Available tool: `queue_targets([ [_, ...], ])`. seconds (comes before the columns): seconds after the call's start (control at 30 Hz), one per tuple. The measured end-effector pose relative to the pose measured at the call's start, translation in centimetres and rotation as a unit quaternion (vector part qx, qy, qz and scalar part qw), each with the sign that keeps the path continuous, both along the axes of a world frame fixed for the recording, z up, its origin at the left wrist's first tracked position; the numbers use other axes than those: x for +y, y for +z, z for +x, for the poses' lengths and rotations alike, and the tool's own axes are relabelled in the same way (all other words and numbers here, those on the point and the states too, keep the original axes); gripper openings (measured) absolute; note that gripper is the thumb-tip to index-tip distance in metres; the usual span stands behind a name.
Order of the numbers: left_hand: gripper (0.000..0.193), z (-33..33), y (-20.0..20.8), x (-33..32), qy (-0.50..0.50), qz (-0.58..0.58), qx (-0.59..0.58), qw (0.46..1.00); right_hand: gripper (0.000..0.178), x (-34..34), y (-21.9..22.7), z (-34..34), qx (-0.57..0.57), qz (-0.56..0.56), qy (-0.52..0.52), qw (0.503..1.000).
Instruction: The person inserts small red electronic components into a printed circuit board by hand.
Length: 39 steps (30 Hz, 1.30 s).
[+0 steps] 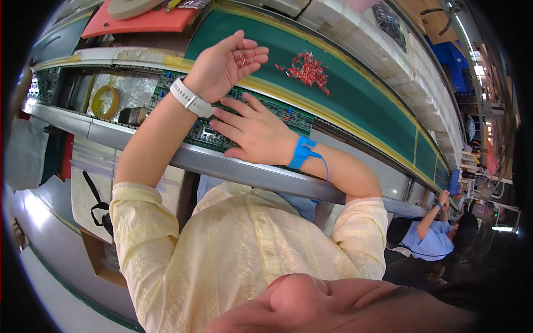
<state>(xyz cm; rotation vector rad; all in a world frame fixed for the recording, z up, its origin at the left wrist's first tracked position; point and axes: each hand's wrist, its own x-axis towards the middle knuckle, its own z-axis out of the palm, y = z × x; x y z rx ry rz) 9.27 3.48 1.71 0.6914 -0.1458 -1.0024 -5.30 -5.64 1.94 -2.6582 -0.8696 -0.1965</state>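
My left hand (226, 62), with a white watch on its wrist, is turned palm up. Its fingers curl loosely round several small red components with thin wire legs (243, 57). Below and to the right, my right hand (256, 133) reaches over a green circuit board (208, 132) in the metal rail. Its fingers are spread, and nothing shows between them; the palm side is hidden. A blue wrist strap with a cord circles that wrist. Beyond the hands, a loose pile of red components (308, 72) lies on the green bench strip (355, 100).
A silver rail (244, 165) runs across in front of me. Left in the track are a yellow tape roll (105, 102) and a dark block (133, 116). A red foam sheet (147, 23) lies at the back left. Another person (427, 236) works far right.
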Motion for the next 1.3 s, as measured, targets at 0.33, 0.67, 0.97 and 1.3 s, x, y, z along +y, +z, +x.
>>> queue_targets([
  [0.33, 0.047, -2.8, 0.0, -0.7, -0.053, 0.039, 0.024, 0.998, 0.058, -2.6, -0.7, -2.5, 0.042, -0.039, -0.033, 0.998],
  [0.67, 0.048, -6.3, -0.6, -2.6, -0.164, 0.064, 0.062, 0.982, 0.021, -8.4, 2.0, -4.7, -0.073, 0.092, -0.137, 0.984],
  [0.97, 0.046, -8.1, -1.1, -2.6, -0.21, 0.048, 0.067, 0.974, 0.012, -8.8, 1.5, -4.2, 0.017, 0.101, -0.213, 0.972],
  [1.3, 0.033, -8.4, -1.5, -2.2, -0.24, 0.092, 0.009, 0.966, 0.01, -9.0, 2.2, -3.8, 0.098, 0.102, -0.22, 0.965],
])
